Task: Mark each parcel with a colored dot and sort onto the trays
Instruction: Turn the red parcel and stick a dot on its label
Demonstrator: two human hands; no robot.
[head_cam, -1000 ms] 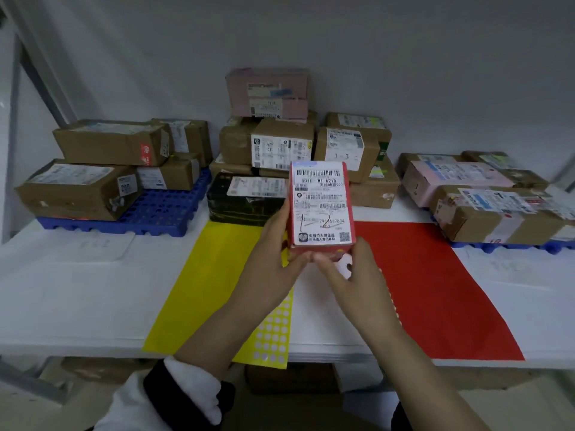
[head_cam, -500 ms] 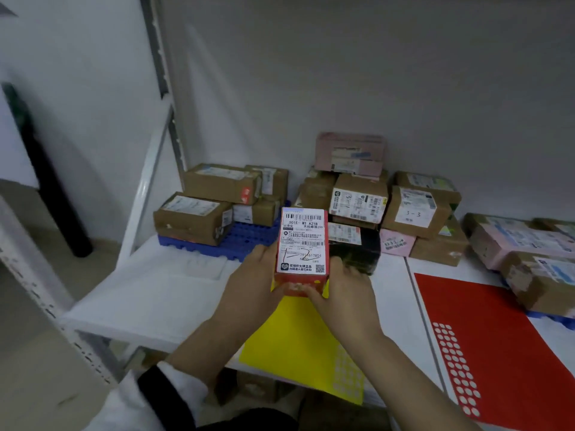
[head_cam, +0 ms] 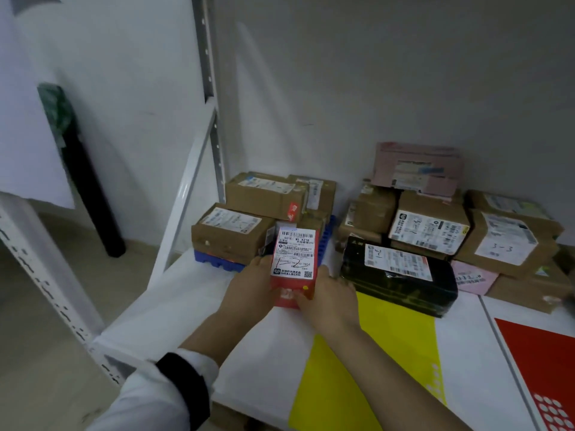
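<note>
Red parcel [head_cam: 294, 265], yellow dot [head_cam: 305, 287] on it, is gripped on both sides by left hand [head_cam: 249, 284] and right hand [head_cam: 329, 301], held just in front of the blue tray [head_cam: 214, 263]. Tray's stacked with brown boxes [head_cam: 230, 231], so I'd lift it clear and set it flat on top; black parcel [head_cam: 398, 275] crowds the right.

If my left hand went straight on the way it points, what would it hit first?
Probably the front brown box on the blue tray, just beyond your left hand; depth is unclear.
</note>
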